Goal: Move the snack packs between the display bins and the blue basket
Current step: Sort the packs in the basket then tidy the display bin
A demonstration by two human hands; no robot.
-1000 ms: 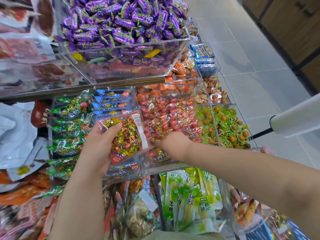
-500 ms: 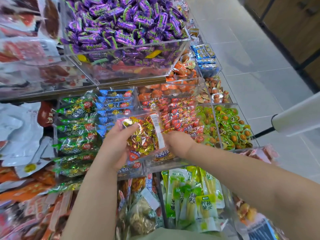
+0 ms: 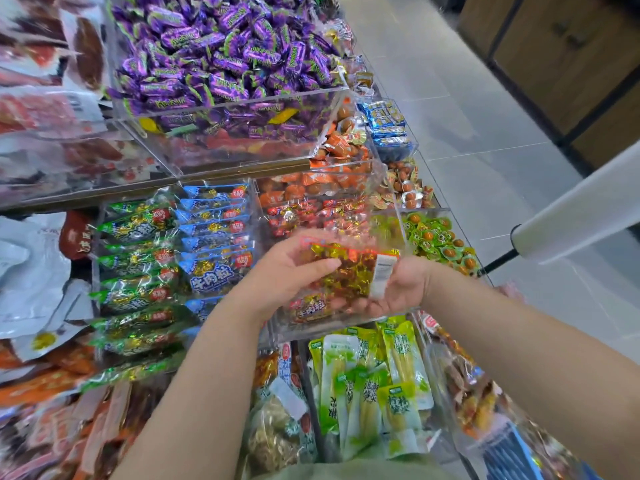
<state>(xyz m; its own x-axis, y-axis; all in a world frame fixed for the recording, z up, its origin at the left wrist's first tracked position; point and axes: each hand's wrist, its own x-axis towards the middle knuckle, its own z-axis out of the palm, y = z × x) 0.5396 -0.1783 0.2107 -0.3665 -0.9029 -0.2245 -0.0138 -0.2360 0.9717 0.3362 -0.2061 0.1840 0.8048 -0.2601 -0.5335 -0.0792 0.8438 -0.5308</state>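
Observation:
A clear snack pack (image 3: 349, 271) full of gold and red wrapped pieces, with a white barcode label at its right end, hangs over the clear display bin (image 3: 332, 323) of red packs. My left hand (image 3: 291, 271) grips its left side with the thumb across the front. My right hand (image 3: 398, 289) supports its right end and underside, fingers curled beneath. Blue packs (image 3: 214, 237) and green packs (image 3: 135, 265) fill the bins to the left. A blue basket (image 3: 512, 459) shows only as a blurred edge at the bottom right.
An upper clear bin of purple candies (image 3: 221, 50) overhangs the back. Orange packs (image 3: 332, 181) and green cup snacks (image 3: 436, 240) lie to the right. Green vegetable packs (image 3: 367, 382) stand below. A white roll (image 3: 581, 216) juts in from the right over the tiled floor.
Both hands have carried the gold-and-red pack to the right, from over the blue packs' bin to over the red packs' bin. My right hand has come onto the pack's right end.

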